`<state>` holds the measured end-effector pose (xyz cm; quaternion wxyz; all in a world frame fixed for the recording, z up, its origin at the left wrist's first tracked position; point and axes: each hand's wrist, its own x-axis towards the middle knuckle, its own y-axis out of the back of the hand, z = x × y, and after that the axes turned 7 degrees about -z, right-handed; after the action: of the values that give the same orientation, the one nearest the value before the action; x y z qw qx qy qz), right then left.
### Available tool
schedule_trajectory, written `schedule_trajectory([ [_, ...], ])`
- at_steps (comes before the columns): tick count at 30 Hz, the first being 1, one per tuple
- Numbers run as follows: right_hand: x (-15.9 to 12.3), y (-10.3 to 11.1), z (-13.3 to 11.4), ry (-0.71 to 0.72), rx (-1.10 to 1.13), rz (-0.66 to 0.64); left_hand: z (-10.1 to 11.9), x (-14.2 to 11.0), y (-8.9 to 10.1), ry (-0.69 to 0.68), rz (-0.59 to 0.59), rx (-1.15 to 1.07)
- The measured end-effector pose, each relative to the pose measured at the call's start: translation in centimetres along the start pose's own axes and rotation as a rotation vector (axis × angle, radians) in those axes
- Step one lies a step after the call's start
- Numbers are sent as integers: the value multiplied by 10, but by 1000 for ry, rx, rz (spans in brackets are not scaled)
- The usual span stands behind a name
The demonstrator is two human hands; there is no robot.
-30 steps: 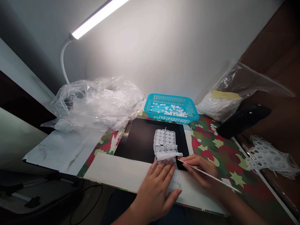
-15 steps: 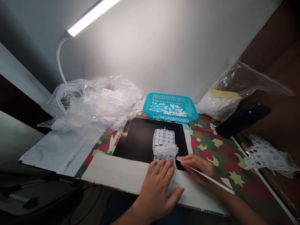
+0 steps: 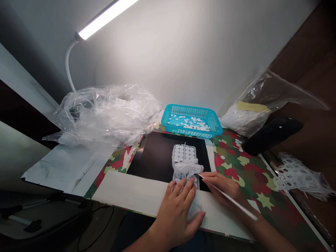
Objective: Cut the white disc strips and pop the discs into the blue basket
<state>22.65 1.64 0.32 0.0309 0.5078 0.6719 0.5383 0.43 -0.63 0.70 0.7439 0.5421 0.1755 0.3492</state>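
A white plastic sheet of round studs (image 3: 184, 157) lies on a black mat (image 3: 157, 155). My left hand (image 3: 177, 210) rests flat on the sheet's near end, fingers spread. My right hand (image 3: 223, 185) is closed round a thin white stick (image 3: 231, 199). The stick's tip touches the sheet's right edge, where a strip of the sheet (image 3: 188, 167) is curled up.
A turquoise basket (image 3: 191, 120) with several white discs stands behind the mat. Crumpled clear plastic (image 3: 105, 113) lies at the left, a bag of white parts (image 3: 252, 112) and a black object (image 3: 271, 134) at the right. Punched white sheets (image 3: 299, 175) lie far right. A lamp (image 3: 105, 17) hangs above.
The curled strip on the sheet has shifted slightly toward the far side. My right hand and the stick have crept a little toward the sheet. My left hand stays flat.
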Motion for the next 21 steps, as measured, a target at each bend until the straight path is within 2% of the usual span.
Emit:
schedule_trajectory([
  [3,1,7,-8,-106,161,42,-1,-3,-1,-6,2,-2],
  [5,0,10,-11,-119,210,22,0,-5,-1,-6,17,1],
  [12,-6,5,-11,-36,218,-87,2,-4,-1,-67,53,10],
  [21,-14,8,-10,-1,128,-136,4,-4,3,-53,54,7],
])
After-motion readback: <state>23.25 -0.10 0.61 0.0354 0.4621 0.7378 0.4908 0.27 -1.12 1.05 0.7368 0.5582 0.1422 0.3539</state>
